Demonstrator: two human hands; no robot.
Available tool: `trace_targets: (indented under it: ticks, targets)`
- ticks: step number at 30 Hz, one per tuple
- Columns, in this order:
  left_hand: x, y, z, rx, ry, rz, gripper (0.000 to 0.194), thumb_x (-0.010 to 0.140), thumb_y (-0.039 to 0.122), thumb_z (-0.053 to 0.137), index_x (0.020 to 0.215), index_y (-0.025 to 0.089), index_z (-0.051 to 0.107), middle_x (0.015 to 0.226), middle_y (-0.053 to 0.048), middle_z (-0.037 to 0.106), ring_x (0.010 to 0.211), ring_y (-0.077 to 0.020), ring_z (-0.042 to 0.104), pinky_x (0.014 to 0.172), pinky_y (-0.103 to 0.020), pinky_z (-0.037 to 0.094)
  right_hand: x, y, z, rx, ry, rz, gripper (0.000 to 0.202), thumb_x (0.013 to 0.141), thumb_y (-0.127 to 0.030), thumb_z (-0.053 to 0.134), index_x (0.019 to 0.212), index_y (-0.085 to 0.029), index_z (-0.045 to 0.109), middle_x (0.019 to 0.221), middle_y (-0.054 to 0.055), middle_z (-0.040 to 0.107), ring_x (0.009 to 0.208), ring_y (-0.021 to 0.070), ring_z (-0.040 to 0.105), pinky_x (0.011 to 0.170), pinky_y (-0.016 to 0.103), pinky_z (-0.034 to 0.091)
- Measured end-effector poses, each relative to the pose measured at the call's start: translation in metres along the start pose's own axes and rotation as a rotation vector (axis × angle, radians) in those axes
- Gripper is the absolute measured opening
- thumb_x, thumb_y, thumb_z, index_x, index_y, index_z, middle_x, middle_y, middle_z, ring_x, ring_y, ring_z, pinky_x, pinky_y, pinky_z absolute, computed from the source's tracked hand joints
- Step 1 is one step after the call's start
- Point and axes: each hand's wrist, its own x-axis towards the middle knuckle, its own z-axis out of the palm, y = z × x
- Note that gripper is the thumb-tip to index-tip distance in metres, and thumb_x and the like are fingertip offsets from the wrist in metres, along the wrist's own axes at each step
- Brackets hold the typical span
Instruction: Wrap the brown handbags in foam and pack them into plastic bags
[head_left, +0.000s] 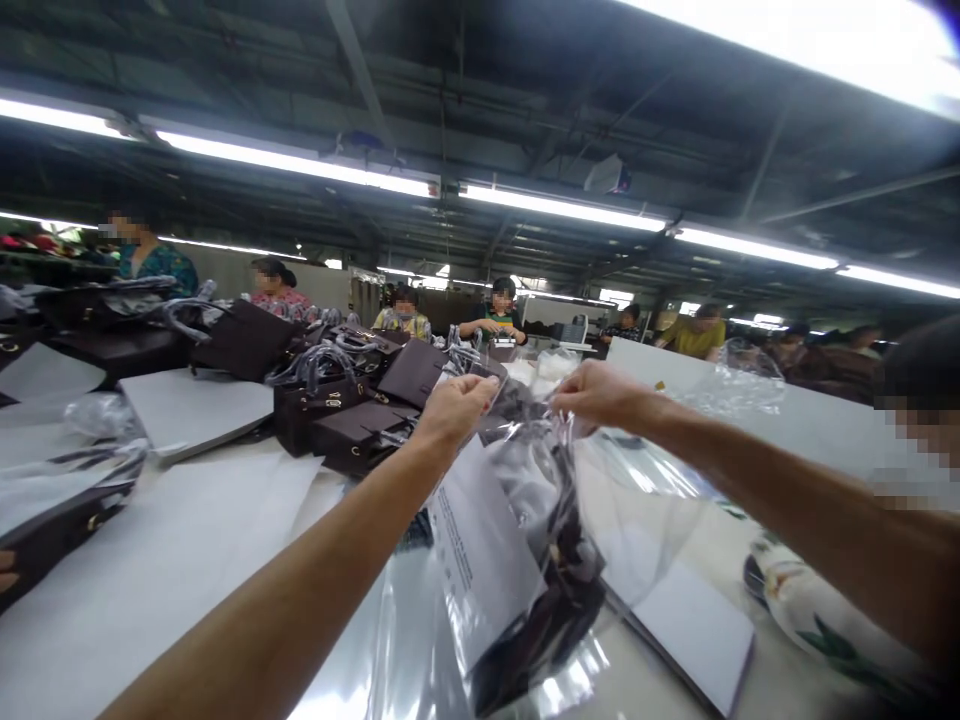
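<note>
The left hand (457, 400) and right hand (600, 393) were both pinched shut on the upper edge of the clear plastic bag (525, 560), one at each side of its mouth. The bag hung below the grips, above the white table (150, 570), long axis running down and toward the wearer. Inside the bag sat a dark item (540, 630) (partly hidden by a printed sheet (480, 550)). Beyond the bag stood brown handbags (345, 400); neither hand was clearly nearer
</note>
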Motion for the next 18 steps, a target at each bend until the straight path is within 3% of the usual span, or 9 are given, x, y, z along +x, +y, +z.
trace_targets:
  ticks: [4,7,10,14,16,18]
  targets:
    - [-0.01,-0.026,-0.02,-0.019,0.046,0.0,0.033,0.075,0.045,0.05,0.084,0.016,0.061,0.07,0.002,0.057,0.068,-0.0107,0.05,0.067,-0.022,0.037,-0.011,0.033,-0.068,0.25,0.21,0.18,0.017,0.078,-0.015,0.054,0.065,-0.007,0.063,0.05,0.002,0.057,0.043,0.0068,0.05,0.047,0.02,0.042]
    - [-0.022,-0.071,-0.027,0.027,-0.024,-0.073,0.032,0.072,0.045,0.052,0.08,0.015,0.061,0.068,0.001,0.056,0.068,-0.0128,0.049,0.067,-0.024,0.036,-0.001,0.061,-0.114,0.18,0.368,0.357,0.029,0.083,-0.023,0.052,0.066,-0.002,0.064,0.044,0.004,0.053,0.037,0.0032,0.043,0.046,0.023,0.034]
    - [-0.035,-0.121,-0.025,0.083,-0.118,-0.153,0.032,0.071,0.044,0.051,0.074,0.014,0.06,0.063,0.001,0.054,0.062,-0.0133,0.048,0.062,-0.025,0.035,0.032,0.095,-0.141,0.052,0.498,0.494,0.033,0.078,-0.029,0.058,0.072,0.002,0.067,0.047,0.009,0.057,0.036,0.0034,0.043,0.045,0.027,0.031]
    - [-0.049,-0.18,-0.02,0.16,-0.209,-0.208,0.031,0.07,0.044,0.049,0.065,0.014,0.058,0.059,0.0,0.052,0.06,-0.0146,0.047,0.058,-0.025,0.034,0.085,0.138,-0.137,-0.208,0.455,0.527,0.033,0.068,-0.032,0.064,0.065,-0.001,0.069,0.053,0.012,0.061,0.038,0.0043,0.046,0.046,0.027,0.03]
    - [-0.054,-0.204,-0.021,0.229,-0.234,-0.211,0.03,0.072,0.043,0.047,0.067,0.015,0.058,0.063,-0.001,0.054,0.063,-0.0154,0.049,0.06,-0.025,0.036,0.109,0.16,-0.121,-0.271,0.464,0.487,0.029,0.063,-0.03,0.067,0.055,-0.002,0.068,0.049,0.011,0.06,0.036,0.0043,0.044,0.045,0.026,0.029]
    - [-0.057,-0.226,-0.024,0.298,-0.248,-0.199,0.031,0.075,0.043,0.043,0.071,0.016,0.058,0.068,-0.001,0.056,0.068,-0.016,0.051,0.063,-0.025,0.038,0.13,0.185,-0.101,-0.325,0.553,0.41,0.029,0.059,-0.027,0.069,0.045,-0.002,0.064,0.042,0.011,0.056,0.033,0.0044,0.042,0.044,0.026,0.027]
